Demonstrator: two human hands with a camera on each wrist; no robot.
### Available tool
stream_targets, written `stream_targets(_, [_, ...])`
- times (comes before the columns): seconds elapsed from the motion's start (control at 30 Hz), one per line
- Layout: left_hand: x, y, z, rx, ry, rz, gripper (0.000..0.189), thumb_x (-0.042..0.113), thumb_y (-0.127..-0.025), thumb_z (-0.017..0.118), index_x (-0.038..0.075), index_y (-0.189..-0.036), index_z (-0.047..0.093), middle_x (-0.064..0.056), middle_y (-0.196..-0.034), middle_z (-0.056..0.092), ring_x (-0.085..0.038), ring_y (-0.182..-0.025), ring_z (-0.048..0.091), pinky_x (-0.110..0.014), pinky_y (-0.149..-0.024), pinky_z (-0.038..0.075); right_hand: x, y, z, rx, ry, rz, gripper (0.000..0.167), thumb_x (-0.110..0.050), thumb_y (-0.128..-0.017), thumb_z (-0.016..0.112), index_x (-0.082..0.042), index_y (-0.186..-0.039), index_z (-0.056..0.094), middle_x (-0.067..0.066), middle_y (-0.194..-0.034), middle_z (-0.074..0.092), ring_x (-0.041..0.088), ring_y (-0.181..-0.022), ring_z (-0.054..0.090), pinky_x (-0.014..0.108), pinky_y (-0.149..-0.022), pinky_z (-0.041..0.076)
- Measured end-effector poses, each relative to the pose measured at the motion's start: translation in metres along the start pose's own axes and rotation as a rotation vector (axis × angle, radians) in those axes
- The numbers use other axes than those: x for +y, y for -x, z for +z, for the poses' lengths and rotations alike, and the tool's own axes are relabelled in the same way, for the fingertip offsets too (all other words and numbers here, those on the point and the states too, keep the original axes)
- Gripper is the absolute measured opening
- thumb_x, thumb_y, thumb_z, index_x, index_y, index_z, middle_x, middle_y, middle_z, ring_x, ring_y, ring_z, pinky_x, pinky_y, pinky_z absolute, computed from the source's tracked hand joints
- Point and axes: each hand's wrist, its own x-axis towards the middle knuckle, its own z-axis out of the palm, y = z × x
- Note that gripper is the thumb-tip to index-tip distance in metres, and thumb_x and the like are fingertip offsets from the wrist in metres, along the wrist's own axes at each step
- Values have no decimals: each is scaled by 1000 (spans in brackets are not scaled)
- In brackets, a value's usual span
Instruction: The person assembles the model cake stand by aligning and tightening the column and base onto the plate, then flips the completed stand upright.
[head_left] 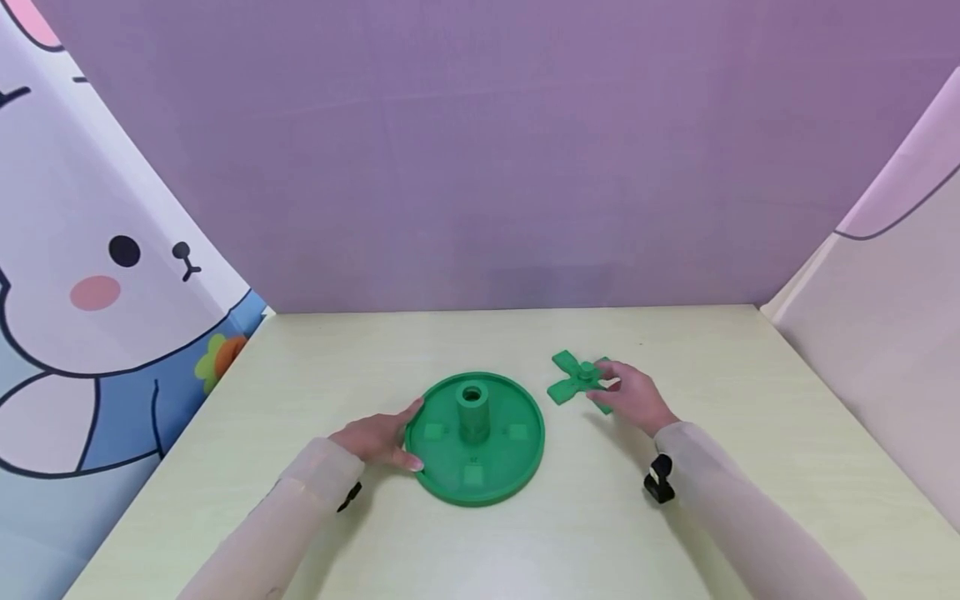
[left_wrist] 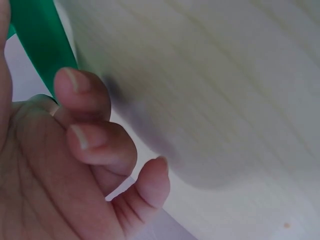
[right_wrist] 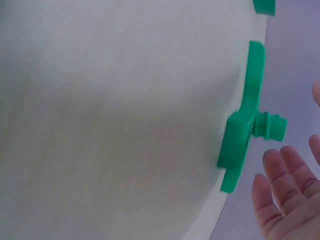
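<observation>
A round green tray-like base (head_left: 472, 487) with a raised rim lies on the table in the head view. From it rises a hollow green post (head_left: 473, 412), with several small square pads around. My left hand (head_left: 377, 439) holds the left side of the rim between thumb and index finger, its other fingers curled in the left wrist view. To the right lies a green four-armed cross piece (head_left: 576, 379) with a short ribbed peg (right_wrist: 270, 126) at its centre. My right hand (head_left: 636, 400) is at its right arms, thumb and fingers spread and loosely bent around that side.
The pale wooden table (head_left: 480, 558) ends at a purple cloth backdrop (head_left: 480, 167). A printed cartoon panel (head_left: 112, 333) stands along the left side and a pale panel (head_left: 892, 333) along the right. Black straps (head_left: 659, 479) circle both sleeved wrists.
</observation>
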Motion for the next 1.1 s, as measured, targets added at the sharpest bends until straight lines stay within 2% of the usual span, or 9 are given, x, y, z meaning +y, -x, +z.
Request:
stream_targets(0.1, [0, 0, 0, -2, -2, 1, 106, 47, -77, 77, 10, -154, 14, -19, -142, 45, -39, -127, 44, -55, -97, 39, 5, 1, -2, -15, 26, 7, 56, -17, -87, 71, 7, -132, 50, 26, -117, 57, 38, -101, 60, 47, -84, 50])
stream_targets(0.37, [-2, 1, 1, 5, 2, -12, 106, 47, -77, 77, 12, -154, 15, -19, -142, 45, -39, -127, 44, -55, -97, 39, 8, -1, -4, -85, 122, 26, 54, -17, -84, 74, 8, -128, 54, 30, -114, 56, 39, -97, 58, 49, -82, 48])
stream_targets(0.6, [-1, 0, 2, 10, 18, -9, 106, 46, -77, 78, 13, -155, 15, -17, -142, 45, -37, -127, 44, -54, -98, 39, 11, -6, -4, -150, 155, 75, 59, -19, -85, 72, 13, -129, 51, 31, -117, 54, 45, -110, 52, 53, -92, 44])
stream_targets(0.73, [-1, 0, 2, 12, 19, -5, 106, 46, -77, 78, 13, -155, 15, -17, -143, 45, -37, -128, 44, -54, -98, 39, 13, -9, -5, -175, 178, 81, 58, -19, -86, 70, 15, -128, 50, 33, -122, 54, 47, -113, 51, 54, -93, 43])
stream_targets(0.93, [-1, 1, 2, 14, 18, -12, 105, 47, -77, 77, 15, -155, 15, -15, -144, 44, -36, -128, 44, -53, -98, 39, 13, -13, -6, -185, 258, 62, 54, -21, -86, 70, 15, -123, 55, 31, -122, 56, 44, -111, 53, 52, -92, 43])
stream_targets(1.1, [0, 2, 2, 11, 31, -20, 104, 46, -77, 77, 14, -155, 15, -15, -145, 44, -35, -130, 43, -53, -99, 38, 14, -18, -5, -198, 278, 74, 48, -23, -85, 71, 13, -117, 61, 26, -116, 61, 37, -104, 57, 51, -90, 44])
